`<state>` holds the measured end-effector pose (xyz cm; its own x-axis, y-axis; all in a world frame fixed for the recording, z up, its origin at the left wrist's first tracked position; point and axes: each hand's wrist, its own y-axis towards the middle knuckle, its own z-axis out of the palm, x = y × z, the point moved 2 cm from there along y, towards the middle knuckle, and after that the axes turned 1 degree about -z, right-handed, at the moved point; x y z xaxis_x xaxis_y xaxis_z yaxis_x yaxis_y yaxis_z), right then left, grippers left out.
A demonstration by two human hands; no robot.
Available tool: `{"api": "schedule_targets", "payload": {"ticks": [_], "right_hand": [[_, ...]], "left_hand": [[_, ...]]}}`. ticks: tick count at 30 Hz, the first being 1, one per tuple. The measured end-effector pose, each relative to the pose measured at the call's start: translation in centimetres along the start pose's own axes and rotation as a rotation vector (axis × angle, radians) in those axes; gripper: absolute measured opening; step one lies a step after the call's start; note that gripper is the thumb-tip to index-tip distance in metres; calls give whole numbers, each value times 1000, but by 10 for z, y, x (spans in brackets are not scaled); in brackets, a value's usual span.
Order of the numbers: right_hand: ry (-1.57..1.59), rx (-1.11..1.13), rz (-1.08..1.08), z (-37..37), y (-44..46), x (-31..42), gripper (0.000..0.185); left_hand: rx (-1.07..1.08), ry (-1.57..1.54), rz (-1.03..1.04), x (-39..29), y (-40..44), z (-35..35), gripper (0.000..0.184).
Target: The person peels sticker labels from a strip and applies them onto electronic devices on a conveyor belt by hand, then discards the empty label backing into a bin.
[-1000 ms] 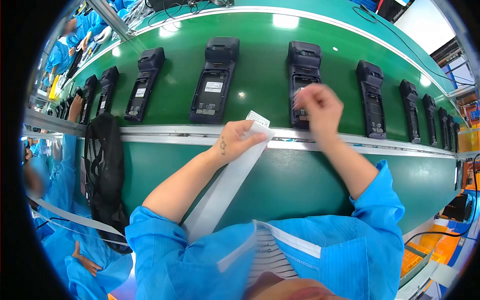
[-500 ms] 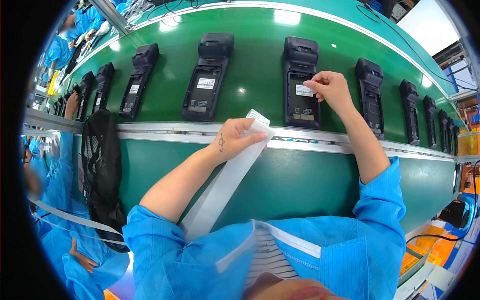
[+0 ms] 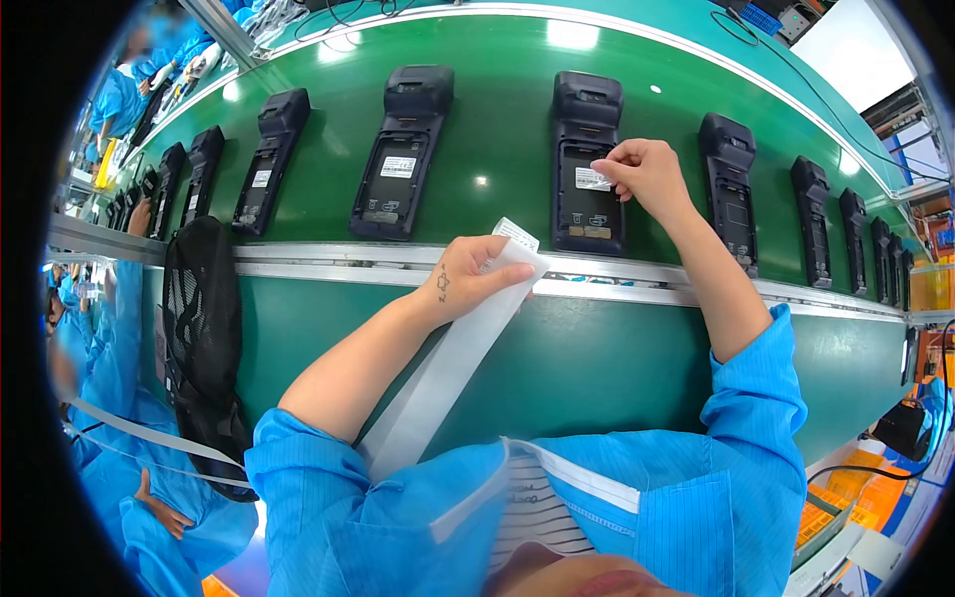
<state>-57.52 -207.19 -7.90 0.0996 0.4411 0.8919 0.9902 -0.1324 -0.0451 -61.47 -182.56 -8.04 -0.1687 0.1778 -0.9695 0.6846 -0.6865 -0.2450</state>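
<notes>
My left hand (image 3: 468,279) is closed around a long strip of white label backing paper (image 3: 453,368), its thumb on top. Small printed labels (image 3: 518,234) show at the strip's upper end, and the rest trails down toward my body. Over a dark handheld terminal (image 3: 587,109), my right hand (image 3: 642,179) pinches the right end of a white printed label (image 3: 589,179). That label lies in the terminal's open back recess; its right edge is partly hidden by my fingertips. To the left, another terminal (image 3: 403,149) carries a similar label in its recess.
More terminals stand in a row along the green conveyor belt (image 3: 497,129); the one to the right (image 3: 734,189) shows no white label. A metal rail (image 3: 637,284) edges the belt. At left are a black mesh bag (image 3: 204,328) and a co-worker in blue (image 3: 179,497).
The terminals have shifted slightly left along the belt. My right hand has moved left with the terminal, still pinching at the label. My left hand stays in place.
</notes>
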Motion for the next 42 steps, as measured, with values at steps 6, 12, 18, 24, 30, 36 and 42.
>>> {"api": "schedule_targets", "payload": {"ticks": [6,12,18,24,30,36,42], "right_hand": [[-114,49,2,0,4,4,17],[-908,2,-127,-4,7,17,22],[91,230,-229,20,-49,26,28],[158,354,-236,22,-62,27,16],[401,306,-30,7,-51,15,18],[255,278,-131,9,-62,17,20],[218,416,-195,-2,-67,23,15]], "left_hand": [[30,-49,-26,-1,2,7,23],[142,-190,37,-1,7,14,23],[213,-20,124,-3,8,16,20],[188,180,243,-4,11,23,19],[148,121,142,-9,13,31,21],[90,258,268,-6,18,37,22],[47,217,483,-9,23,43,21]]}}
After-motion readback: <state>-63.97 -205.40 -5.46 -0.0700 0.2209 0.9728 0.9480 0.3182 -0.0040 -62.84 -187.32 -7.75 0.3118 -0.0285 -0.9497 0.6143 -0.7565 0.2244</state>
